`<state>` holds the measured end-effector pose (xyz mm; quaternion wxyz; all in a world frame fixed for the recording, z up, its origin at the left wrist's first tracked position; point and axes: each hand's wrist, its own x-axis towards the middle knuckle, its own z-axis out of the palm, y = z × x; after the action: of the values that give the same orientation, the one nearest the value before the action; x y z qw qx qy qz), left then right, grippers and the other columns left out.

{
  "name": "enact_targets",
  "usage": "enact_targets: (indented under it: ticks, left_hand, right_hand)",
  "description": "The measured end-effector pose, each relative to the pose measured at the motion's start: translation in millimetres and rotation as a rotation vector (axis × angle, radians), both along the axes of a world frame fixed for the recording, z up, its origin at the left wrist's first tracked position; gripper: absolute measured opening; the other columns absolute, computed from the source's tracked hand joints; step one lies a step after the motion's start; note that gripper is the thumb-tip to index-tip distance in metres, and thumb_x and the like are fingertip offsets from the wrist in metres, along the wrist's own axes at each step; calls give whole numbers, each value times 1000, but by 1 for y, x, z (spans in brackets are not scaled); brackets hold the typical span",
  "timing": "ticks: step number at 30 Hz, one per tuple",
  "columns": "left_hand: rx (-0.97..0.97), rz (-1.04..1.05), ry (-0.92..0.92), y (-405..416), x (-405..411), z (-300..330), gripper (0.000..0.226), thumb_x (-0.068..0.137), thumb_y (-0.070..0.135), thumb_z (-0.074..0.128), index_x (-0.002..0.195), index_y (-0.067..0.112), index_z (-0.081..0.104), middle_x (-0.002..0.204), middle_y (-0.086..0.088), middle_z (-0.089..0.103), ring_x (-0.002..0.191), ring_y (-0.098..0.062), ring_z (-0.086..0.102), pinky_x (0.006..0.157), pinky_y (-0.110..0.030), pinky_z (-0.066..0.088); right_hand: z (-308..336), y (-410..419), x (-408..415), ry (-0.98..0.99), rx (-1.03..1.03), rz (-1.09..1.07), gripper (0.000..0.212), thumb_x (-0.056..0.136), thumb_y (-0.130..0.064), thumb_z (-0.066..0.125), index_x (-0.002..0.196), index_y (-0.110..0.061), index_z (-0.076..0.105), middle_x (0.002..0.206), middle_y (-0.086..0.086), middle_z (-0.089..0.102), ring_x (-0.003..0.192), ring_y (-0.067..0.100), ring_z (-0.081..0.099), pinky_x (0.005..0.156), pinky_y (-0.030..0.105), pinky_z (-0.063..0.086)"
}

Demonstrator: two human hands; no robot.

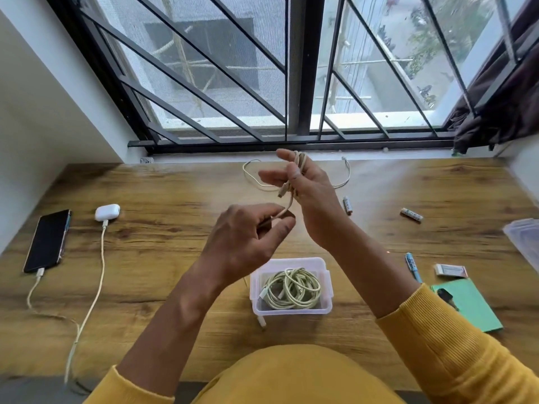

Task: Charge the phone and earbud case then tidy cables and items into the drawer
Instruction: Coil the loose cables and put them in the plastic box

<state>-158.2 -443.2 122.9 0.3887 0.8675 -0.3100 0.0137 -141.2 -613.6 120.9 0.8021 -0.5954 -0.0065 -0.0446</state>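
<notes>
Head view: right hand (309,185) closed around a coiled cable (297,170); left hand (250,234) pinches its free end. Phone (46,240) and earbud case (107,212) lie plugged in on the worktop (175,199). Risk: slack grip lets coils spring loose.

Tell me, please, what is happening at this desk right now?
A person is coiling a cream cable around the right hand, with the left hand pinching its loose end. A clear box below already holds coiled cables. At left, the phone and earbud case are plugged in. Another cable, batteries, a pen and an eraser lie loose on the desk.
</notes>
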Motion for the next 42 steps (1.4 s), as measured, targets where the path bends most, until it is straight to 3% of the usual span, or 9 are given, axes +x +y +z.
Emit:
enact_targets:
  ticks: [5, 10, 15, 23, 26, 29, 32, 35, 42]
  left_hand:
    - [-28, 61, -70, 15, 22, 25, 15, 92, 38, 73, 86, 29, 82, 65, 18, 71, 57, 4, 63, 58, -22, 48]
    - [8, 34, -52, 28, 39, 35, 7, 89, 36, 85, 90, 29, 81, 59, 6, 64, 51, -10, 51, 49, -28, 40]
    - [-174, 27, 80, 34, 44, 29, 22, 85, 30, 87, 105, 28, 77, 74, 1, 69, 66, -17, 64, 61, -36, 54]
    - [-344, 135, 44, 36, 47, 7, 9, 102, 28, 69, 101, 22, 75, 75, 0, 66, 66, -16, 61, 62, -44, 53]
    - [-383, 222, 25, 32, 44, 2, 17, 108, 30, 62, 102, 18, 72, 70, 0, 60, 62, -15, 54, 58, -38, 47]
    - [-336, 308, 9, 25, 37, -6, 20, 110, 36, 58, 98, 25, 70, 66, 5, 57, 57, -15, 50, 52, -35, 41]
    - [-228, 329, -20, 12, 27, -12, 25, 108, 43, 54, 98, 28, 71, 66, 4, 62, 54, -18, 55, 52, -36, 41]
    - [-152, 263, -27, 0, 16, -14, 24, 108, 42, 57, 107, 30, 78, 62, 11, 62, 55, -8, 57, 54, -28, 39]
    - [32, 122, 5, 0, 8, -3, 39, 97, 52, 68, 129, 32, 76, 84, 14, 75, 73, -1, 66, 70, -29, 55]
  right_hand:
    - [-10, 10, -12, -4, -311, 100, 28, 115, -12, 35, 126, 4, 55, 74, 13, 64, 67, 24, 62, 65, 27, 50]
    - [3, 16, -23, -26, -449, 284, 78, 116, -37, 16, 63, -7, 64, 53, 23, 54, 48, 29, 47, 54, 35, 40]
    - [5, 3, -22, 109, -393, 456, 86, 112, -55, 10, 102, 7, 68, 59, 14, 41, 47, 20, 38, 59, 38, 45]
    - [18, -11, -18, 71, -37, 582, 45, 112, -34, 36, 98, -3, 65, 53, 3, 29, 41, 17, 34, 69, 39, 49]
    - [28, -14, -16, 38, 92, 573, 33, 111, -25, 37, 93, -9, 60, 52, -2, 37, 43, 15, 42, 90, 42, 48]
    - [36, -12, -10, -41, 215, 528, 32, 112, -21, 32, 99, -7, 58, 58, 2, 51, 60, 24, 60, 83, 34, 56]
    - [36, -9, -1, -117, 315, 462, 34, 114, -22, 31, 117, -2, 58, 79, 9, 70, 99, 43, 65, 104, 54, 43]
    - [30, -9, 4, -116, 332, 385, 33, 115, -17, 30, 136, 2, 47, 110, 16, 76, 120, 42, 67, 117, 53, 42]
    - [10, -7, 4, -60, 131, 159, 34, 114, -13, 37, 143, 3, 40, 140, 22, 65, 131, 28, 64, 113, 38, 46]
